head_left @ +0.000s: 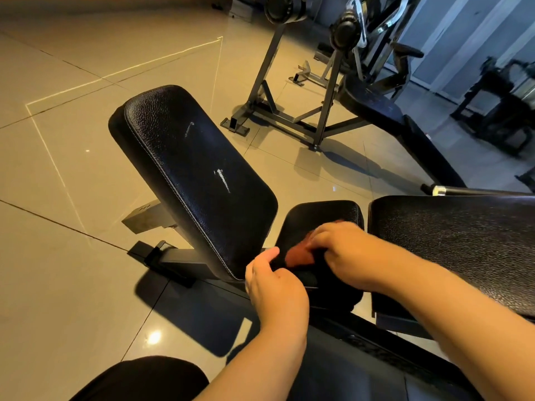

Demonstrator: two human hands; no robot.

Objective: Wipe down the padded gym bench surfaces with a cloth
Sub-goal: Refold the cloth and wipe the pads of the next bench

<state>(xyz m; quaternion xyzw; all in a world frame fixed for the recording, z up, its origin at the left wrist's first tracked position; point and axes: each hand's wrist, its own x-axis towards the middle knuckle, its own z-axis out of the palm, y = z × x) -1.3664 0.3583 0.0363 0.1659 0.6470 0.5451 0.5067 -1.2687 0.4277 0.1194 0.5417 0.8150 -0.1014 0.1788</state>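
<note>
The right hand presses a red-brown cloth on the small black seat pad, fingers curled over it. The left hand grips the pad's near edge, just beside the cloth. The big back pad tilts up.

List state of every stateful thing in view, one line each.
Rust-red crumpled cloth: bunched on the seat pad, under the right hand.
Small black padded seat pad: level, cloth on it.
Long black textured back pad: inclined, white scuffs showing.
Right hand: grips the cloth.
Left hand: curled at the seat pad's near edge; grip unclear.
</note>
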